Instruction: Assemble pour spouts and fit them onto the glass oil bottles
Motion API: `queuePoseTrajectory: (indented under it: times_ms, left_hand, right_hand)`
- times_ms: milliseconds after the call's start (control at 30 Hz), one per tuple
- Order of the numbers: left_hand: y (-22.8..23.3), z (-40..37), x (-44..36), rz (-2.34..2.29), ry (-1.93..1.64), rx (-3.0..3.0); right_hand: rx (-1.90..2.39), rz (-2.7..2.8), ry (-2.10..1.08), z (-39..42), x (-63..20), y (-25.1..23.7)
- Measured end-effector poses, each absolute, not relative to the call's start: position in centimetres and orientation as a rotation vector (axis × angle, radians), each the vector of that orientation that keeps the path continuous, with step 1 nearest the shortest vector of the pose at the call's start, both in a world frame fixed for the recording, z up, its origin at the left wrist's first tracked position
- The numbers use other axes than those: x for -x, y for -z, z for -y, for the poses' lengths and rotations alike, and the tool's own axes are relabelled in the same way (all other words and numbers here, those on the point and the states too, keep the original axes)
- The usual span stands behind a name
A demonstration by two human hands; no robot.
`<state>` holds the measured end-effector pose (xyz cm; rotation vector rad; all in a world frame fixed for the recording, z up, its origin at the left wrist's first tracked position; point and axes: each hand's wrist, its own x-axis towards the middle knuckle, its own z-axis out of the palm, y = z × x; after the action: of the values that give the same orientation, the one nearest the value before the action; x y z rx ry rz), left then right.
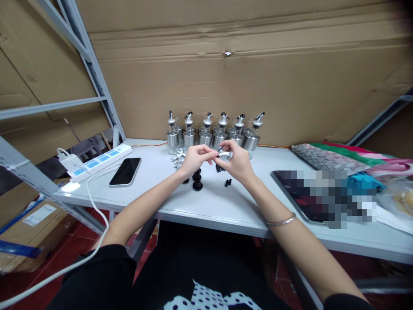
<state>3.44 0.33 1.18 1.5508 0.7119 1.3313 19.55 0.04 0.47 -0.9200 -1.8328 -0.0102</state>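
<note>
Both of my hands meet over the middle of the white table. My right hand (239, 162) is closed around a silver pour spout (226, 154), whose curved metal part shows between thumb and fingers. The fingertips of my left hand (197, 158) are pinched together right at its dark end; whatever they grip is too small to make out. Loose silver spout parts (178, 159) lie behind my left hand. Black ribbed stoppers (197, 185) stand below it, and a few small black pieces (228, 183) lie below my right hand.
Behind my hands stand several glass-and-steel bottles (205, 138), the front ones topped with spouts. At left are a power strip (105, 160), a white cable (93, 200) and a phone (125, 171). A dark flat tablet-like object (292, 189) and colourful fabric (351, 155) lie at right.
</note>
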Motion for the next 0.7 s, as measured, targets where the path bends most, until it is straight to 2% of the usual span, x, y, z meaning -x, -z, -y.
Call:
queuePoseTrajectory:
  times_ms: [467, 700]
  left_hand:
    - [-1.21, -0.04, -3.55, -0.660, -1.368, -1.625]
    - [-1.10, -0.31, -3.12, -0.657, -1.257, -1.712]
  right_hand:
    - [0.991, 1.779, -0.033, 0.13, -19.13, -0.44]
    - [0.966, 1.801, -0.035, 0.41, -19.37, -0.47]
